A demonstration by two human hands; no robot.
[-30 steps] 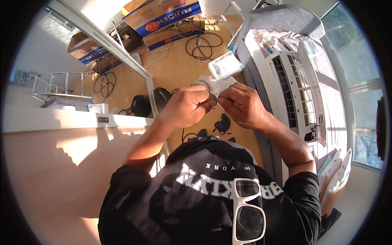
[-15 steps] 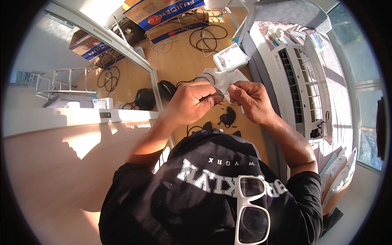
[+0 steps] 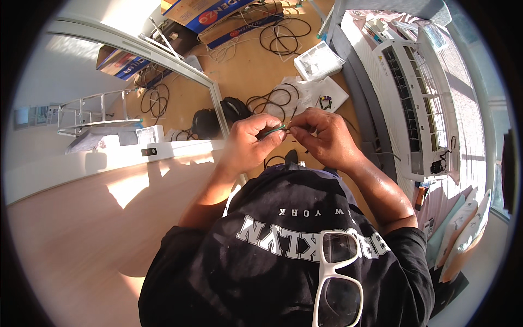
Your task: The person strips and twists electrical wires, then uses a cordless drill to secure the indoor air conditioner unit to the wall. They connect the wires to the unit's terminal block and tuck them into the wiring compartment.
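My left hand (image 3: 251, 143) is closed in a pinch on a thin green wire (image 3: 275, 130), whose end sticks out past the thumb and forefinger. Close beside it, my right hand (image 3: 327, 140) is pinched too, its fingertips almost meeting the left ones at the wire's end. Whatever sits between the right fingertips is too small to make out. Both hands are raised in front of my chest, above the floor.
On the bed at right lies a white air-conditioner indoor unit (image 3: 403, 90) with its front opened. A black cable (image 3: 261, 101) coils on the floor near a white plastic part (image 3: 317, 61). Cardboard boxes (image 3: 242, 31) stand farther off. A mirrored door (image 3: 163, 103) fills the left.
My right hand has moved left, so the fingertips of both hands now come together at the wire. The view has shifted slightly, uncovering a small dark object on the white sheet beyond my hands.
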